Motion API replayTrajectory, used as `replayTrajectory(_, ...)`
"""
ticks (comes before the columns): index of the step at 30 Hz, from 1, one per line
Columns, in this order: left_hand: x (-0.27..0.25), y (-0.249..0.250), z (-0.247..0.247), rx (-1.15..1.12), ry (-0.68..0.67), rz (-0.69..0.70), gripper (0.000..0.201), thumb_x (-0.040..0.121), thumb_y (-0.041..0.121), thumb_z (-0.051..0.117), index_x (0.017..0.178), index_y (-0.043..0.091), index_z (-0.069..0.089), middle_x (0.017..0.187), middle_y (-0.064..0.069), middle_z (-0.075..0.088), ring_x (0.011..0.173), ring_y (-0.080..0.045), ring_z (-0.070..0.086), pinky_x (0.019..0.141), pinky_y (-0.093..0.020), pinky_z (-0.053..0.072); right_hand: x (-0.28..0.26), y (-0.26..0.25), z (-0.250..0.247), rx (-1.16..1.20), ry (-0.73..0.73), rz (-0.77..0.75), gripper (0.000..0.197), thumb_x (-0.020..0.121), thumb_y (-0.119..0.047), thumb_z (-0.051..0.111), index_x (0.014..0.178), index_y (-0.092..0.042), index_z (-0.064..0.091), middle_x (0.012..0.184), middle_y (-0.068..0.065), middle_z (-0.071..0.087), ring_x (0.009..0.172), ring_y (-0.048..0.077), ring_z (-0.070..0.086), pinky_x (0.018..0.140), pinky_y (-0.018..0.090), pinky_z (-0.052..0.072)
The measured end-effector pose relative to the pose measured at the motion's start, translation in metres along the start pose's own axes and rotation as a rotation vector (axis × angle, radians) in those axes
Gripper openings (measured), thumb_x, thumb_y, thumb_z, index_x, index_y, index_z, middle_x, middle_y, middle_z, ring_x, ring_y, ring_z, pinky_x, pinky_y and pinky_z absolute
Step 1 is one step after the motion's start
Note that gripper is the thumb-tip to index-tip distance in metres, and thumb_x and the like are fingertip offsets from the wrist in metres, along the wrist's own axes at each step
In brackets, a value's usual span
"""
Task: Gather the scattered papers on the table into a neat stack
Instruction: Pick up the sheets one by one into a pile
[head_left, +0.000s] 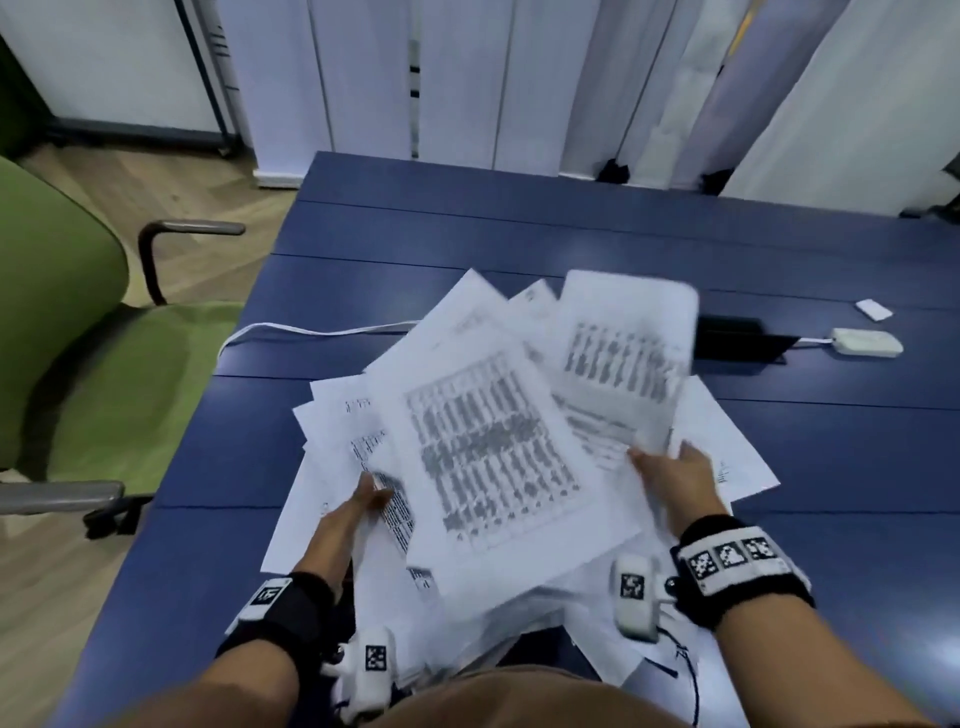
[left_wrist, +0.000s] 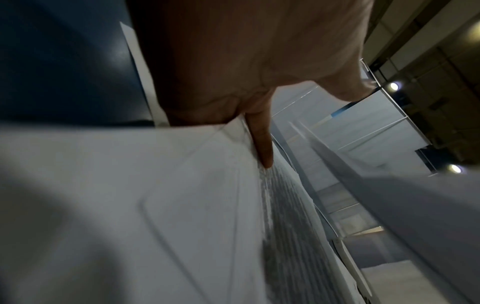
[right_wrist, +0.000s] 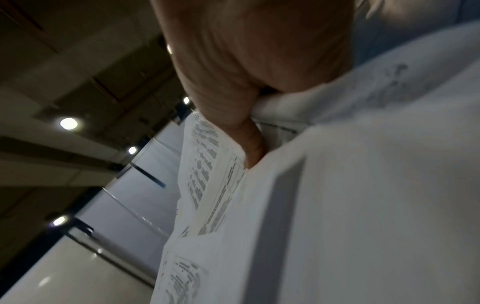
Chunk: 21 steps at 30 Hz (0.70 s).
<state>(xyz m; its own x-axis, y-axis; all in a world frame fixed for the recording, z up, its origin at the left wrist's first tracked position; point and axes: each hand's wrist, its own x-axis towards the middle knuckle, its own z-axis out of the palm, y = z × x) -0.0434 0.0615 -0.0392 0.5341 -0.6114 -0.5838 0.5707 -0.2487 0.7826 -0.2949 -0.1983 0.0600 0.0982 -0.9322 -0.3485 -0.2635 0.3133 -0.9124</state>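
I count two hands: my left hand (head_left: 363, 506) low and left of centre, my right hand (head_left: 675, 480) right of centre. The papers (head_left: 493, 447) overlap too much for an exact count; at least eight sheets show. One blue table (head_left: 519, 228), one green chair (head_left: 78, 332) at far left, one white cable (head_left: 311, 331), two small white devices (head_left: 866, 343) at upper right

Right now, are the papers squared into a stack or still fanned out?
Fanned out. The papers overlap at different angles on the table, corners sticking out, held between left hand and right hand.
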Motion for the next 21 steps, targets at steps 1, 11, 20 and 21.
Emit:
replayTrajectory(1, 0.003, -0.001, 0.0, 0.043, 0.02, -0.011, 0.071, 0.063, 0.077, 0.067, 0.081, 0.008, 0.07, 0.081, -0.005, 0.07, 0.076, -0.024, 0.065, 0.085, -0.038, 0.047, -0.003, 0.014, 0.008, -0.03, -0.074, 0.062, 0.037, 0.08, 0.001, 0.072, 0.115, 0.005, 0.06, 0.099, 0.018, 0.07, 0.085, 0.03, 0.069, 0.083, 0.046, 0.056)
replayTrajectory(11, 0.009, -0.018, -0.002, 0.176, 0.284, -0.047, 0.112, 0.057, 0.052, 0.088, 0.135, -0.013, 0.041, 0.108, -0.029, 0.064, 0.085, -0.037, 0.065, 0.061, -0.035, 0.046, 0.0, 0.047, 0.013, -0.296, -0.205, 0.034, 0.03, 0.087, -0.008, 0.067, 0.116, 0.001, 0.062, 0.114, 0.018, 0.068, 0.082, 0.022, 0.064, 0.069, 0.026, 0.05)
replayTrajectory(20, 0.009, -0.023, -0.01, 0.091, 0.177, -0.054, 0.087, 0.05, 0.038, 0.093, 0.123, 0.004, 0.061, 0.114, -0.008, 0.072, 0.107, -0.027, 0.066, 0.104, -0.046, 0.045, 0.039, 0.026, 0.0, -0.734, -0.381, -0.064, 0.041, 0.099, -0.023, 0.05, 0.131, 0.002, 0.05, 0.136, 0.019, 0.053, 0.119, 0.029, 0.053, 0.101, 0.037, 0.041)
replayTrajectory(21, 0.006, -0.02, -0.007, 0.078, 0.149, -0.049, 0.071, 0.056, 0.03, 0.09, 0.117, 0.004, 0.065, 0.113, -0.008, 0.072, 0.108, -0.027, 0.066, 0.106, -0.046, 0.043, 0.038, 0.024, 0.005, -0.816, -0.449, -0.082, 0.039, 0.1, -0.024, 0.048, 0.13, 0.0, 0.052, 0.136, 0.02, 0.053, 0.119, 0.03, 0.053, 0.102, 0.039, 0.04)
